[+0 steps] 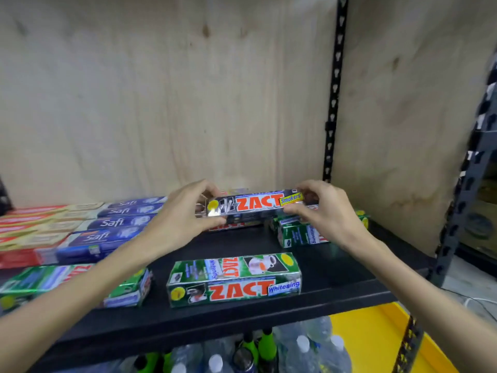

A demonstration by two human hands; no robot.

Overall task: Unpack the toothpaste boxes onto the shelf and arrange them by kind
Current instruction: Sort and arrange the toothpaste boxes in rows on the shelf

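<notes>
Both hands hold one black ZACT Smokers box (256,204) level above the back of the black shelf (336,267). My left hand (180,219) pinches its left end and my right hand (326,211) its right end. More boxes lie partly hidden under it. A green ZACT Whitening box (234,279) lies at the front middle. Another green one (298,232) sits under my right wrist, and more green ones (126,289) lie at the front left behind my left forearm. Blue Safi boxes (107,227) and red boxes (29,224) fill the left side.
A plywood panel (174,90) backs the shelf. A perforated black upright (334,90) stands at the back right, a grey one (465,189) at the front right. Water bottles (304,348) and green-capped bottles stand on the level below. A yellow bin (376,343) sits at the lower right.
</notes>
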